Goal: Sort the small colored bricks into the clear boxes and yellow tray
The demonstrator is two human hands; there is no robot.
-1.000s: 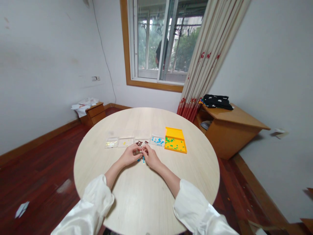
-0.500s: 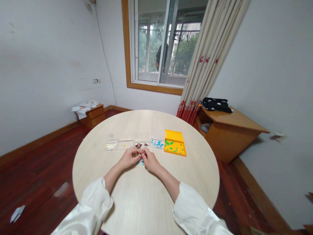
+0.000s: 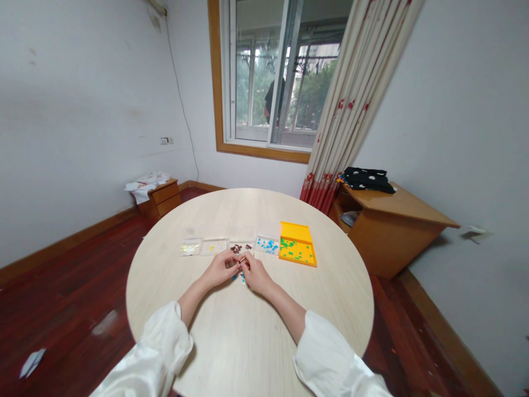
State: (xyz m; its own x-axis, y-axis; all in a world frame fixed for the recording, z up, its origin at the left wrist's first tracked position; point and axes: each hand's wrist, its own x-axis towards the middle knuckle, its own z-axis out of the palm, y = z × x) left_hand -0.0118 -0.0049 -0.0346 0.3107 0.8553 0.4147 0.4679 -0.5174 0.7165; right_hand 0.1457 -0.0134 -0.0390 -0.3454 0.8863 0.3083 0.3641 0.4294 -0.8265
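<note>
Over the middle of the round table, my left hand (image 3: pixel 223 268) and my right hand (image 3: pixel 255 273) meet at the fingertips. Both are closed in a pinch around a small dark brown piece (image 3: pixel 242 259), mostly hidden by the fingers; its exact kind is too small to tell. Just beneath the hands, a few small blue pieces (image 3: pixel 243 278) lie on the tabletop. Beyond my fingers sits a clear tray with several brown pieces (image 3: pixel 236 249). To its right are a clear tray of blue pieces (image 3: pixel 267 244) and an open yellow case (image 3: pixel 298 262) with green pieces.
Left of the brown pieces stand two clear trays, one with a few yellow pieces (image 3: pixel 212 248) and one with pale shiny pieces (image 3: pixel 189 250). The pale round table (image 3: pixel 248 342) has its far edge near the window wall. A wooden desk (image 3: pixel 397 231) stands at the right.
The view has shifted slightly, so the whole scene sits a little lower and further right. My hands stay together at the same spot over the table, fingertips still pinched.
</note>
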